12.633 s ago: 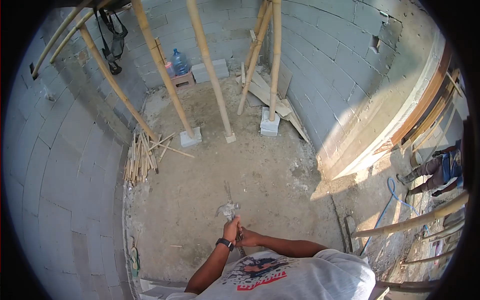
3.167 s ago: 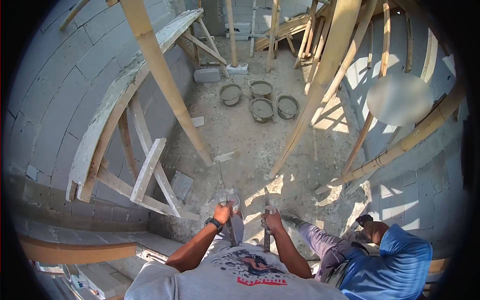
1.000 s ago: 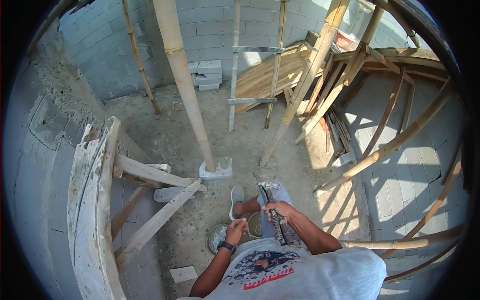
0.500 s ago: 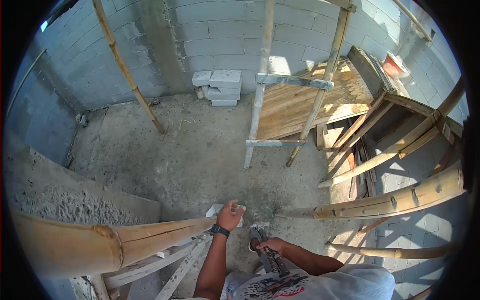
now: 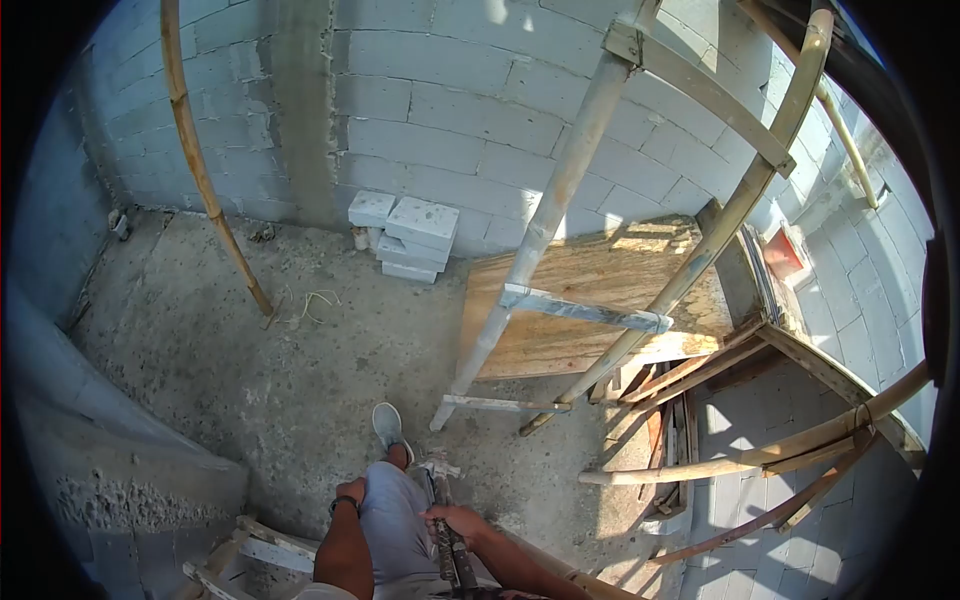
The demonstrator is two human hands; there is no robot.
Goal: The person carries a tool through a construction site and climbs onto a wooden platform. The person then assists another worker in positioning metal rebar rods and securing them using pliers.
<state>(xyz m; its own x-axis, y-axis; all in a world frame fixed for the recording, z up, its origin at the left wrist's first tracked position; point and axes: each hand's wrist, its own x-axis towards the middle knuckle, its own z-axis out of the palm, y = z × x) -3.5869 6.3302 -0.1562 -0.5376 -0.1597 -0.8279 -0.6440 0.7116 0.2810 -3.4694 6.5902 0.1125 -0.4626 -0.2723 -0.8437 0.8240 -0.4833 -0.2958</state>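
Observation:
My right hand is wrapped around a long, dark tool spattered with pale specks. The tool points forward with a greyish tip, and its exact kind is unclear. My left hand, with a dark band at the wrist, hangs beside my raised left knee. Its back faces up and its fingers are mostly hidden, so I cannot tell if it holds anything. My left foot, in a grey shoe, is forward on the rough concrete floor.
A bamboo ladder leans on the block wall ahead, in front of a plywood sheet. Pale blocks are stacked by the wall. A bamboo pole stands at left; more poles cross at right.
I have stepped forward, and the ladder and plywood are nearer. My left hand has dropped from in front of me to beside my knee. The tool is still in my right hand.

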